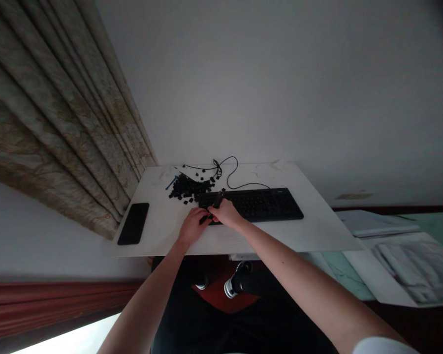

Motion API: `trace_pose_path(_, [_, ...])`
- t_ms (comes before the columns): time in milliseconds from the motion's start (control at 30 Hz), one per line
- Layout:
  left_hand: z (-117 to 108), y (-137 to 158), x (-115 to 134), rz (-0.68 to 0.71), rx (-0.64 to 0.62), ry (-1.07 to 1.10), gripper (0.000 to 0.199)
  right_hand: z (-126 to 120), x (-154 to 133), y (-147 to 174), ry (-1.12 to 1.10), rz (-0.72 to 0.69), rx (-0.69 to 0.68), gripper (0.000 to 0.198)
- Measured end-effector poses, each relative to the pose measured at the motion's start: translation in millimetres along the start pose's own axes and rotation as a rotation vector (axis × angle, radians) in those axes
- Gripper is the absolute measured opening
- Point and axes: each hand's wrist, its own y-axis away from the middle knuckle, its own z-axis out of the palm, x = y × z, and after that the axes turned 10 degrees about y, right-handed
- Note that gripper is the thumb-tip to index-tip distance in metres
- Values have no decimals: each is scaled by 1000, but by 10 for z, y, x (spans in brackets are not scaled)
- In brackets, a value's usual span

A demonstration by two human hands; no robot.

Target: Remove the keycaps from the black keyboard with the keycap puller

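A black keyboard (pixel 273 204) lies on the white table (pixel 280 241), its left part partly covered by my hands. My right hand (pixel 227 212) is closed around a dark-handled screwdriver (pixel 218 198), whose thin shaft points down and left at the keyboard's left end. My left hand (pixel 193 226) grips the keyboard's near left corner, fingers bent close to the screwdriver's tip. What lies under those fingertips is hidden. Beyond the hands is a heap of loose black keycaps (pixel 188 187), with several scattered around it.
A black phone (pixel 133 223) lies at the table's left side. The keyboard's cable (pixel 237 172) loops along the back by the wall. A thin blue stick (pixel 172 183) rests against the keycaps. Curtains (pixel 77 98) hang at the left; a white box (pixel 409 268) stands low at the right.
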Motion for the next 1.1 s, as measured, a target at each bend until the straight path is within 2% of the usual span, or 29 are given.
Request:
trace_pose_path(100, [-2, 10, -7, 0, 4, -9, 11, -19, 11, -1, 25, 52, -22, 21])
trace_pose_path(300, [2, 20, -22, -10, 9, -16, 12, -4, -8, 11, -31, 63, -48, 18])
trace_pose_path(533, [-8, -12, -17, -13, -19, -8, 10, 21, -17, 27, 15, -93, -4, 16])
trace_pose_path(700, [-9, -12, -16, -7, -23, 3, 11, 28, 63, -23, -97, -113, -55, 14])
trace_pose_path(833, [-8, -7, -27, -24, -27, 9, 13, 56, 93, -33, -194, -55, -60, 12])
trace_pose_path(1000, [-17, -13, -30, -39, -44, 9, 16, -123, -152, -110, -244, -30, -8, 12])
trace_pose_path(1100, [-18, -15, -23, -45, -37, 13, 15, -315, -362, -200, -74, -77, -8, 17])
